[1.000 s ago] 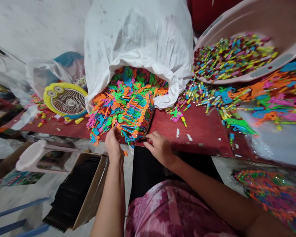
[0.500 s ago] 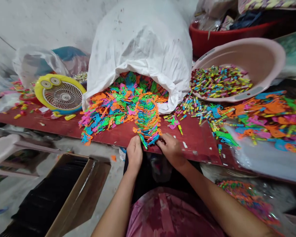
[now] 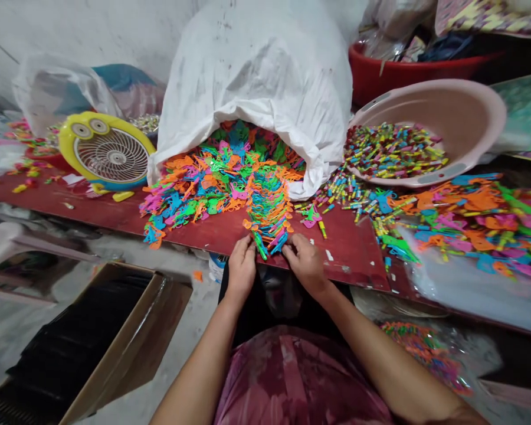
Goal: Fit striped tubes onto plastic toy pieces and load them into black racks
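Row: a narrow row of bright plastic pieces [image 3: 269, 215] in orange, green, blue and pink, lying on the board and running from the near edge toward the heap.
Left hand [image 3: 242, 268]: at the near end of the row, on its left side, fingers bent and closed on the pieces.
Right hand [image 3: 307, 264]: at the same end, on the right side, fingers curled inward and pressed against the pieces; only a small gap between the two hands.
Change from a second ago: a narrower, looser row in place of the dense block at the board's edge; hands closer together, both at the row's near end; more of the far side of the scene in view, with a red tub [image 3: 380, 82] now showing behind the basin.
Heap: a large spill of the same plastic pieces [image 3: 194, 195] at the mouth of a white sack [image 3: 256, 77], just behind the row.
Surface: a scuffed red board [image 3: 349, 254] under everything.
Right side: a pink basin [image 3: 495, 112] of small coloured tubes [image 3: 393, 150], and more pieces on a clear plastic sheet [image 3: 469, 295].
Left side: a yellow fan [image 3: 106, 150] on the board.
Below: a cardboard box [image 3: 133, 319] of black strips [image 3: 71, 348] on the floor.
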Action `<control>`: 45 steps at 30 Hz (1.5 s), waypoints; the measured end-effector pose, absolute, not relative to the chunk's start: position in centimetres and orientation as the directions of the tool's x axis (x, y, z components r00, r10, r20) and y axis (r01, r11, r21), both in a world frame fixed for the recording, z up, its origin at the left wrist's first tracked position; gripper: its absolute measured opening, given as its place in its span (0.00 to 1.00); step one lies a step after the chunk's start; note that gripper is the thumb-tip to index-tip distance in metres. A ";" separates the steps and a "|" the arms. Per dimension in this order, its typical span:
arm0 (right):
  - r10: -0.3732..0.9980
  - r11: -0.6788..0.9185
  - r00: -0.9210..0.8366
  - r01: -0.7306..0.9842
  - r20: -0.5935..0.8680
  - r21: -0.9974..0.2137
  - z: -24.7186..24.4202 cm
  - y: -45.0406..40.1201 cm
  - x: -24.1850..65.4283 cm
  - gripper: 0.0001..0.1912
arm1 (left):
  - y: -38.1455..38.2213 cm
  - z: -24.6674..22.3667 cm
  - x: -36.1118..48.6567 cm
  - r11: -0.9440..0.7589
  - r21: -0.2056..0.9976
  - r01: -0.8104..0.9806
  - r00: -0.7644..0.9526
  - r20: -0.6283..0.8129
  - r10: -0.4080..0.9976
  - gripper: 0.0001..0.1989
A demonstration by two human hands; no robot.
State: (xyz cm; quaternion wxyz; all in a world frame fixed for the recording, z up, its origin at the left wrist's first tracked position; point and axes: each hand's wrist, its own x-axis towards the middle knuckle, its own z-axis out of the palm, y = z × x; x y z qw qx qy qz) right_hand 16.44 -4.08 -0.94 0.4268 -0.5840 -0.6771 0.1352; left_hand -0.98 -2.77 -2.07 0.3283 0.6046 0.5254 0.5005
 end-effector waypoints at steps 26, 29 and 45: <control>0.992 -0.123 0.120 0.985 -0.034 -0.119 4.5 -2.0 28.4 0.06 | -3.4 -3.9 -1.9 -0.414 0.711 0.568 -0.019 0.515 0.857 0.17; 0.993 -0.071 0.107 0.857 0.041 -0.510 3.7 -3.9 29.7 0.04 | -4.5 -3.3 -1.8 -0.434 0.732 0.525 -0.081 0.550 0.831 0.14; 0.972 0.130 0.109 0.487 0.208 -0.864 -0.8 -3.5 22.1 0.11 | -4.0 -1.8 -0.9 -0.475 0.830 0.293 -0.033 0.505 0.862 0.18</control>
